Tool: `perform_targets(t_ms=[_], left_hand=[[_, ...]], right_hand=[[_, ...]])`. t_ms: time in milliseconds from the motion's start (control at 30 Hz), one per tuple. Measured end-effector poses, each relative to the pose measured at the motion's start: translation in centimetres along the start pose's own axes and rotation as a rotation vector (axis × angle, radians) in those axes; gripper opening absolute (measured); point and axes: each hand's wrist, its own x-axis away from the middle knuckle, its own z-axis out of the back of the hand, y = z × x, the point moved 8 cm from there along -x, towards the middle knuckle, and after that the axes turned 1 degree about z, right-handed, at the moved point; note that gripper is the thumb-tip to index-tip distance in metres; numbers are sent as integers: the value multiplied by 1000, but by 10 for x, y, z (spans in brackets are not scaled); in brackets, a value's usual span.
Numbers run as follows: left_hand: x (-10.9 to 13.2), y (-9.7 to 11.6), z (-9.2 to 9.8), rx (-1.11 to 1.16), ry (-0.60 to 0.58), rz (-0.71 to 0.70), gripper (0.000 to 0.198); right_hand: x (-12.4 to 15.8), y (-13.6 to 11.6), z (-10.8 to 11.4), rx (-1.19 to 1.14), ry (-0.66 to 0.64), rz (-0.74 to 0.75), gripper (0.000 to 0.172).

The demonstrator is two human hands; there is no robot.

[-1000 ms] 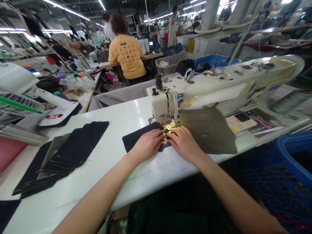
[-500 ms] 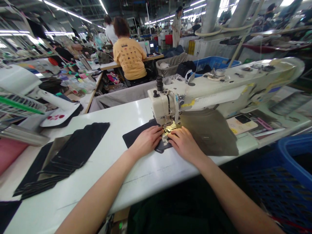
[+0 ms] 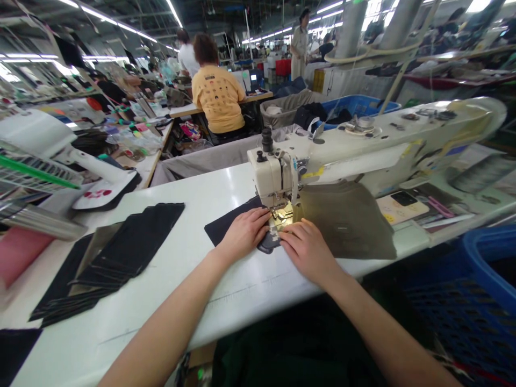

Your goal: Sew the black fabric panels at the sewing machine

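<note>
fabric stack left of sewing machine

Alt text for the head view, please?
The left hand and right hand lie flat, fingertips on a dark fabric piece at the needle of a white sewing machine. An olive cloth lies to its right under the machine's arm; a stack of black pieces sits to the left on the white table.

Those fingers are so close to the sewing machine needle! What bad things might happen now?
1. The left hand and right hand both press on the dark fabric right beside the presser foot of the sewing machine; a fingertip might slide under the needle.
2. The fabric is small and steered only by fingertips, so it might shift and the seam could run crooked.
</note>
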Motion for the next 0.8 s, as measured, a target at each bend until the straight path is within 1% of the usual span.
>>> perform_targets(t_ms=[133, 200, 233, 333, 400, 433, 500, 600, 667, 700, 733, 800], left_hand=[[9, -13, 12, 37, -62, 61, 43], [18, -22, 22, 3, -96, 110, 47], [24, -25, 27, -42, -118, 144, 46], [45, -33, 37, -235, -225, 311, 28], [59, -33, 40, -337, -317, 443, 27], [65, -31, 41, -371, -355, 488, 28], [74, -26, 42, -418, -400, 542, 29], [78, -21, 44, -463, -433, 591, 29], [73, -15, 44, -480, -405, 572, 26], [68, -10, 44, -469, -362, 527, 23], [60, -1, 41, -431, -305, 449, 21], [46, 25, 32, -294, -186, 224, 25]], right_hand=[[7, 3, -1, -28, 1, -31, 20], [8, 8, 3, -31, 21, -53, 21], [8, 9, 6, -31, 43, -64, 21], [8, 5, 20, -55, 141, -79, 22], [8, -7, 26, -114, 175, -39, 23], [8, -14, 27, -147, 165, -4, 24], [9, -29, 21, -186, 95, 67, 25], [14, -38, 7, -157, -10, 116, 24], [18, -36, 0, -124, -34, 116, 23], [20, -34, -1, -112, -38, 114, 22], [21, -33, -2, -102, -40, 113, 23], [23, -30, -3, -88, -43, 107, 23]])
